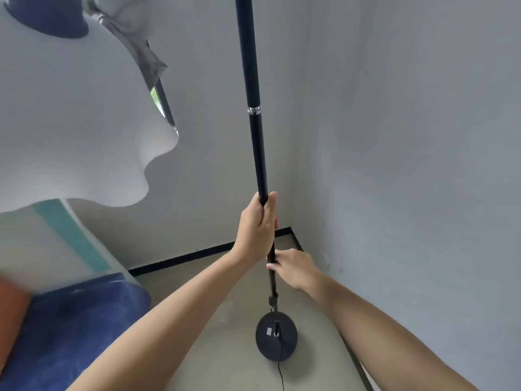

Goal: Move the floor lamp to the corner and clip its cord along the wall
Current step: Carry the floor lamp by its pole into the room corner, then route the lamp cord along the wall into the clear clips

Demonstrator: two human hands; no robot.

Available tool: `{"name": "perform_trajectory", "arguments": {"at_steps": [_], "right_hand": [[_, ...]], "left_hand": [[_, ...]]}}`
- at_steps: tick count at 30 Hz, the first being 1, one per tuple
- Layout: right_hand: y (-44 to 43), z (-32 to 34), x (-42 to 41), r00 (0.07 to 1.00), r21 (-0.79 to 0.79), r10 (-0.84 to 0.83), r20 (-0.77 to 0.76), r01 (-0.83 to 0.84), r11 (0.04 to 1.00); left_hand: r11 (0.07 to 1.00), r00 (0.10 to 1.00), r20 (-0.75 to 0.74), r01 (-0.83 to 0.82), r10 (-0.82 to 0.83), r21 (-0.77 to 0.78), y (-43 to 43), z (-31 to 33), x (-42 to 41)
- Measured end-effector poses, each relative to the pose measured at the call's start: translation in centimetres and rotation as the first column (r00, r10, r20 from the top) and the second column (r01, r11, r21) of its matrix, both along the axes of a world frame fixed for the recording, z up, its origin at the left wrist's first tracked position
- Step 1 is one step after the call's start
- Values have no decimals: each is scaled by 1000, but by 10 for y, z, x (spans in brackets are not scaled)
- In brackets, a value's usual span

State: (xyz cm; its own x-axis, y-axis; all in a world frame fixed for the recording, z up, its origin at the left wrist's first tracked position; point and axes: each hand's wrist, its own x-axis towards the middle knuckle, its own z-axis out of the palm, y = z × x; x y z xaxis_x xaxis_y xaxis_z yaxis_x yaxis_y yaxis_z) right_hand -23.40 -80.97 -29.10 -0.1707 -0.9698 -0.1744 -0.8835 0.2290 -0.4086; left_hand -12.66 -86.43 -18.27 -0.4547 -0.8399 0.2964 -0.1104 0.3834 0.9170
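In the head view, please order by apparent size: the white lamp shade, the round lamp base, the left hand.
1. White lamp shade, though nearness to the camera enlarges it.
2. Round lamp base and left hand: they look alike, unranked.

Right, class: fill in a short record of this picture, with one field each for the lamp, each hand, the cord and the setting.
lamp: black pole upright, round base on the floor near the corner
left hand: wrapped around the pole, higher up
right hand: fingers on the pole, lower down
cord: runs from the base toward the camera, loose on the floor
setting: grey walls, black skirting board, blue cushion at left
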Motion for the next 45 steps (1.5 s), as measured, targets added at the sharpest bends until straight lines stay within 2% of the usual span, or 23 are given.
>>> {"name": "perform_trajectory", "arguments": {"at_steps": [6,11,13,15,19,24,29,34,40,45], "right_hand": [[-116,-14,-69,996,1,-45,75,45,999],[-211,-28,-135,990,4,-1,142,1,1000],[-250,-29,-162,984,13,22,177,-25,1000],[-278,-25,-178,972,7,29,234,-32,999],[-338,-24,-198,935,45,21,353,-39,998],[-401,-32,-211,935,62,-21,354,-1,998],[-439,-36,-214,931,58,-134,340,121,991],[-468,-32,-214,909,94,-209,360,188,978],[-472,-46,-220,857,71,-373,356,373,925],[-456,-65,-232,787,255,-439,433,361,897]], "left_hand": [[998,996,55,64,-64,12,-119,-11,-73],[996,989,125,70,-76,52,-208,-24,-141],[998,982,178,55,-57,17,-246,-29,-163],[999,978,205,40,-37,-6,-275,-33,-174],[999,966,259,14,-24,42,-338,-44,-187],[994,951,294,72,-92,79,-406,-58,-199],[973,888,398,209,-231,99,-461,-62,-211],[960,870,405,254,-279,117,-503,-65,-223],[955,877,378,275,-296,111,-525,-81,-237],[945,886,331,309,-325,102,-527,-94,-239]]}}
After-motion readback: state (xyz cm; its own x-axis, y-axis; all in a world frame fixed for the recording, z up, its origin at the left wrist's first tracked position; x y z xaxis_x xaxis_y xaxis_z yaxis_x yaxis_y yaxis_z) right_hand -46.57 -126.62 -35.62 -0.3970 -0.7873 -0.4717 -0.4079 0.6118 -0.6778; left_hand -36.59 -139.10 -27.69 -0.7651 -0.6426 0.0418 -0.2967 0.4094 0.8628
